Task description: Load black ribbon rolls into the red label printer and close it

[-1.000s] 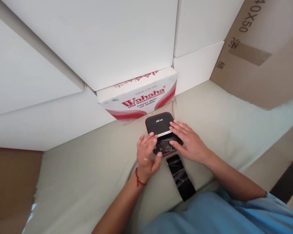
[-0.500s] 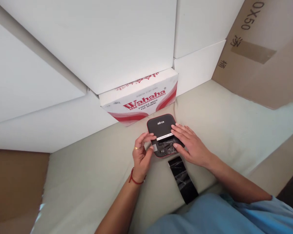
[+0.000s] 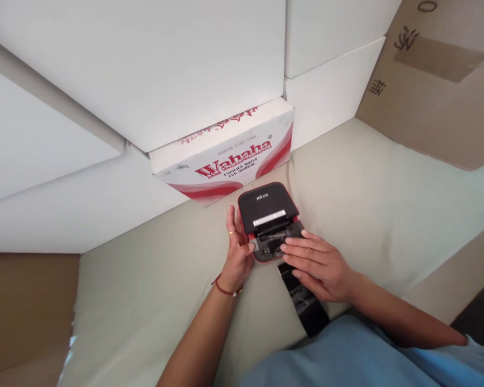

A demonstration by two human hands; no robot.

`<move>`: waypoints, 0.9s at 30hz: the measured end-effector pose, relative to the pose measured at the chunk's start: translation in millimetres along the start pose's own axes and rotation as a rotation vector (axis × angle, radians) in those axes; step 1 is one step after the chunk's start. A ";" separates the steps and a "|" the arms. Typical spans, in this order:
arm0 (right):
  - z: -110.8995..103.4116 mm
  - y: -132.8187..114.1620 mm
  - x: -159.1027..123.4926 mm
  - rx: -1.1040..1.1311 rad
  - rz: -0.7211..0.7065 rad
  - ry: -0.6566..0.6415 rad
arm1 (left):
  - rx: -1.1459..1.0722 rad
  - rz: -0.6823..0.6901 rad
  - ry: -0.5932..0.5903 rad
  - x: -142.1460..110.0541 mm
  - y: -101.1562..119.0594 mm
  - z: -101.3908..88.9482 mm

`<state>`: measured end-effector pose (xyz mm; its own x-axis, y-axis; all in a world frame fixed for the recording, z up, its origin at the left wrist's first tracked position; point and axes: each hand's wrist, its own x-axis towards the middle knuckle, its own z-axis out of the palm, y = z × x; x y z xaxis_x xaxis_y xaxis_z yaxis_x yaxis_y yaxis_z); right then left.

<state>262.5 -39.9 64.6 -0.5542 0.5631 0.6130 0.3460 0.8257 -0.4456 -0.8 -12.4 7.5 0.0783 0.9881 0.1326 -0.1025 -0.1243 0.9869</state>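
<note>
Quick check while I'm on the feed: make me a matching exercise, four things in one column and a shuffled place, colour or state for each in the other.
Things
1. left hand
2. right hand
3. Wahaha box
4. black strip

Descriptions
A. white with red lettering
B. fingers over the near right part of the black device
C. lying on the pale cloth, partly hidden by a hand
D. at the device's left edge

Pairs: 1-D, 2-B, 3-A, 4-C

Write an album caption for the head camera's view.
Left hand holding a black device with red edges, right hand over its near end, a white-and-red carton beyond.
</note>
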 end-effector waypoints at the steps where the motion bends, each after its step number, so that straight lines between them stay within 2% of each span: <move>1: -0.7 0.1 1.7 0.005 0.001 0.006 | -0.008 0.002 0.003 0.2 -0.7 0.9; 6: -21.2 0.0 21.8 0.084 0.026 0.003 | -0.024 0.043 0.001 1.5 -11.3 0.5; 10: -39.2 13.7 59.9 0.140 0.220 -0.055 | -0.011 0.076 0.012 3.7 -21.8 0.2; 12: -37.6 25.7 84.8 0.059 0.274 -0.148 | -0.040 0.090 0.022 5.1 -23.8 0.4; 15: -23.5 39.9 121.0 -0.193 0.302 -0.436 | -0.087 0.097 0.022 6.7 -22.4 1.1; 17: -12.5 42.9 140.6 -0.360 0.332 -0.634 | -0.108 0.101 0.014 7.2 -20.4 1.6; 20: 0.2 40.5 161.1 -0.499 0.392 -0.829 | -0.118 0.097 0.019 6.9 -19.5 1.5; 24: 6.8 38.5 169.0 -0.593 0.435 -0.937 | -0.144 0.076 0.005 5.3 -20.0 -0.5; 27: -9.2 34.6 161.6 -0.516 0.374 -0.875 | -0.138 0.073 -0.015 4.3 -17.5 -1.8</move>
<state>191.8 80.0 154.3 -0.6249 0.7310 -0.2743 0.7690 0.6370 -0.0542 -0.5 -5.8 -9.4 0.0802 0.9753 0.2059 -0.2433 -0.1812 0.9529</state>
